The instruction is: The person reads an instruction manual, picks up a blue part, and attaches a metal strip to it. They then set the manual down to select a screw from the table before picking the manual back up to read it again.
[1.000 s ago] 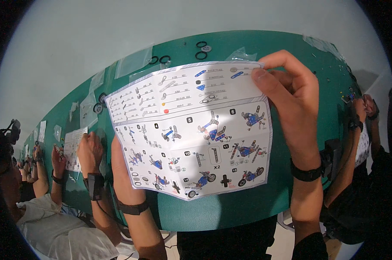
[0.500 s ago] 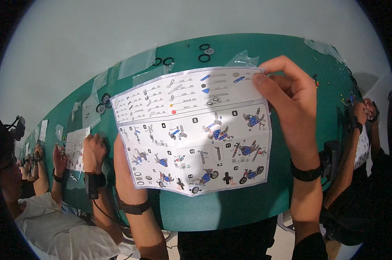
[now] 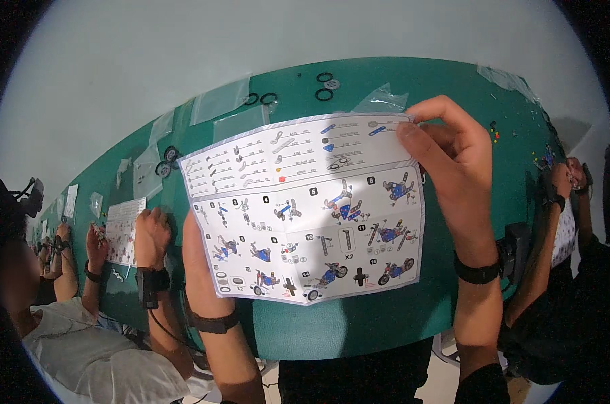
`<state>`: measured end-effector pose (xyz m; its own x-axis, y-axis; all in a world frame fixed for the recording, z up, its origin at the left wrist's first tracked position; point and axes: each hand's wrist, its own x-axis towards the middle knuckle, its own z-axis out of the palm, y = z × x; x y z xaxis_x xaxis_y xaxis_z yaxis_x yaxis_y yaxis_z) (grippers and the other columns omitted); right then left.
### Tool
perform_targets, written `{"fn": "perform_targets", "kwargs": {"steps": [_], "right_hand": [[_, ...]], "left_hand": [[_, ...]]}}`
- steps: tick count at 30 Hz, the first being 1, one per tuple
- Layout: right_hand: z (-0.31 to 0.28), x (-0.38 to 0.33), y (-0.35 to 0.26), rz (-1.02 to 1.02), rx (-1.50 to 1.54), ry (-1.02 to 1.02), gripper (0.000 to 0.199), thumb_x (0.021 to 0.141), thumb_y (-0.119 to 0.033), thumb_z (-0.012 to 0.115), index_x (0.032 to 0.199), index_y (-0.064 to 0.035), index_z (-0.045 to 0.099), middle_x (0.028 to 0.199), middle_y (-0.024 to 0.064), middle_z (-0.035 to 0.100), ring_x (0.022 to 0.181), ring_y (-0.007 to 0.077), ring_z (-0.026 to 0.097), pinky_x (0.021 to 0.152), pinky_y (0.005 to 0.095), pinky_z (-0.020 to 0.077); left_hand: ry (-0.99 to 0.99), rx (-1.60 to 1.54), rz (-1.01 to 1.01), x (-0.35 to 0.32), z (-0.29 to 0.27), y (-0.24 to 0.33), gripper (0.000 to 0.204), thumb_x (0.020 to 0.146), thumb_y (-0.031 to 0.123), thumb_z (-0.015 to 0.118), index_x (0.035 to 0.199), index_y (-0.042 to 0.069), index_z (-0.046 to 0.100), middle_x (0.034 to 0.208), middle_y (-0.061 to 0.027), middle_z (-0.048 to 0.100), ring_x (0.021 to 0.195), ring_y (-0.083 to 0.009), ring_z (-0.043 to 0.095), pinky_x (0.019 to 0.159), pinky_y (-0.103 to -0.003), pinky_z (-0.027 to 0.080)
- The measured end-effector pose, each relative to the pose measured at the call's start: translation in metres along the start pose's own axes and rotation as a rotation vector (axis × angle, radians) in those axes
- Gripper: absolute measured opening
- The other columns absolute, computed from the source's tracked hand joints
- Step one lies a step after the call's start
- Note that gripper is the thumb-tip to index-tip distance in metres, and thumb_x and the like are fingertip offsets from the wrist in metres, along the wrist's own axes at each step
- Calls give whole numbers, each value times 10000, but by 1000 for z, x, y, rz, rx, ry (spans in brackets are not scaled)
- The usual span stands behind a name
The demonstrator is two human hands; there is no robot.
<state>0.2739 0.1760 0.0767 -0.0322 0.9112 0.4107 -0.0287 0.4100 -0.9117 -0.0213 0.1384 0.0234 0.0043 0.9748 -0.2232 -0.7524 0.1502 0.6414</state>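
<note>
Two hands, head view: right hand (image 3: 453,158) pinches the upper right corner of the sheet (image 3: 305,225), thumb in front; left hand (image 3: 193,239) mostly behind it, can't tell grip.
Sheet: held up over the green desk (image 3: 298,337), creased, motorbike drawings facing camera.
Beyond sheet: black rings (image 3: 317,95) by grey hub (image 3: 332,85), clear bags (image 3: 218,99).
Left of sheet: dark wheels (image 3: 163,169).

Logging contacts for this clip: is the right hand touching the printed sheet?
Touching: the head view shows the right hand pinching the printed sheet at its upper right corner, thumb over its face.
</note>
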Motion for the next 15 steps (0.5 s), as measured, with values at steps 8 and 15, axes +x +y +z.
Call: {"fn": "perform_targets", "kwargs": {"steps": [8, 15], "right_hand": [[-1, 0, 4, -4, -34, 3, 128, 954, -142, 655, 990, -26, 614, 699, 32, 666, 581, 29, 582, 464, 183, 400], [2, 0, -2, 153, -50, -50, 127, 936, -134, 656, 946, -17, 608, 692, 45, 663, 531, 50, 571, 447, 210, 414]], "left_hand": [[-184, 500, 481, -18, 21, -12, 416, 1018, 279, 433, 1308, 0, 539, 1242, -175, 647, 1005, -279, 695, 824, -373, 587], [-6, -78, -44, 3, 1, 3, 390, 1015, 278, 447, 1271, 10, 569, 1211, -163, 665, 983, -273, 700, 832, -374, 581]]}}
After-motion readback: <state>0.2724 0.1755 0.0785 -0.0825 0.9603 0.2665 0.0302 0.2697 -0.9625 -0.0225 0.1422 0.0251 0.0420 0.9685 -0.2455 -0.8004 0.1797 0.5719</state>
